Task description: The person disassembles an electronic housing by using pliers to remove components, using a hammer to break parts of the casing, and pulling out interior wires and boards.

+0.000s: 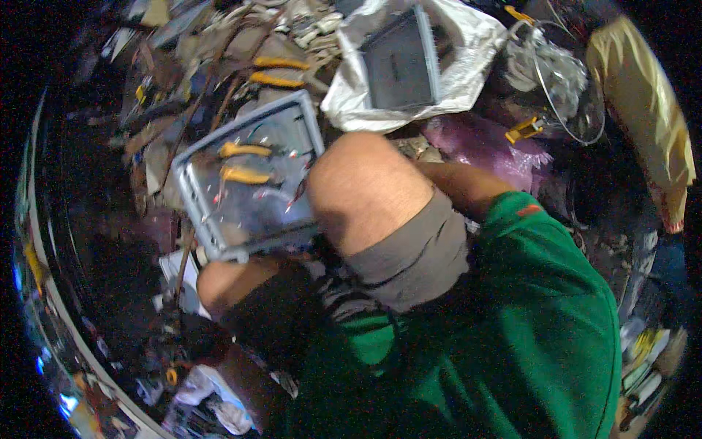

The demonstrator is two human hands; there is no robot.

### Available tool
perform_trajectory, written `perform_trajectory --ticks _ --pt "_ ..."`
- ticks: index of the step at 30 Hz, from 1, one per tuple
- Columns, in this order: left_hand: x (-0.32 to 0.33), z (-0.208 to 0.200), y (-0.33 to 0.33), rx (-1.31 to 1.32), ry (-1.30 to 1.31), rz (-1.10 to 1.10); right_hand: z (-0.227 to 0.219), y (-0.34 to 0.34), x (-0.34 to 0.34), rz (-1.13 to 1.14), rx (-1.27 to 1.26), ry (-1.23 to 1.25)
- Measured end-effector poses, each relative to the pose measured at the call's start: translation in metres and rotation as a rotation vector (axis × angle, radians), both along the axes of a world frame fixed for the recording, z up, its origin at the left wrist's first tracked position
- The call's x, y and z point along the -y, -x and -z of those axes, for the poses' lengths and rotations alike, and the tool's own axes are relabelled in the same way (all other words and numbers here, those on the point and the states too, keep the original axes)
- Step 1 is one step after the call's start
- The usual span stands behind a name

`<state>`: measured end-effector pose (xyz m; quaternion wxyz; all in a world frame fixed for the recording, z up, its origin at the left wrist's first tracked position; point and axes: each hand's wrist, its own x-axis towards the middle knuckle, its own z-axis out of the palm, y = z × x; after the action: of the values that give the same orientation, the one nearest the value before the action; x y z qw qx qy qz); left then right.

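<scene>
My right forearm (469, 188) comes out of a green sleeve and passes behind my raised knee, which hides the right hand. My left hand does not show. Beside my knees a shallow grey plastic tray (196, 192) lies tilted. Inside it are yellow-handled tools (245, 175), thin dark and red wires, and small bits too blurred to name. Just past the tray's far edge rests another tool with two yellow handles (280, 77), probably pliers.
Beyond my knee, a white sack (468, 66) holds a dark grey rectangular panel (401, 66). Purple plastic (486, 150), a yellow object (525, 130) and clear plastic (548, 66) lie rightward. Mixed scrap (164, 80) covers the far left. Yellowish cloth (643, 110) hangs far right.
</scene>
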<state>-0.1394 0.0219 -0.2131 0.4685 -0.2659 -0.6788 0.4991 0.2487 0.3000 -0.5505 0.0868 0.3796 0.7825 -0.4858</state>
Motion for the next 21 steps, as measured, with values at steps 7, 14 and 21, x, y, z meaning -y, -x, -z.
perform_trajectory --ticks 7,14,21 --pt "0.018 -0.008 0.013 0.177 -0.053 0.118 0.093 0.048 0.024 -0.141 0.095 -0.15" --pt "0.03 -0.01 0.024 0.272 -0.064 0.173 0.008 0.028 0.032 0.021 0.309 -0.427" --pt "0.015 -0.024 0.029 0.312 -0.039 0.248 0.029 -0.015 0.018 0.716 0.173 -0.238"
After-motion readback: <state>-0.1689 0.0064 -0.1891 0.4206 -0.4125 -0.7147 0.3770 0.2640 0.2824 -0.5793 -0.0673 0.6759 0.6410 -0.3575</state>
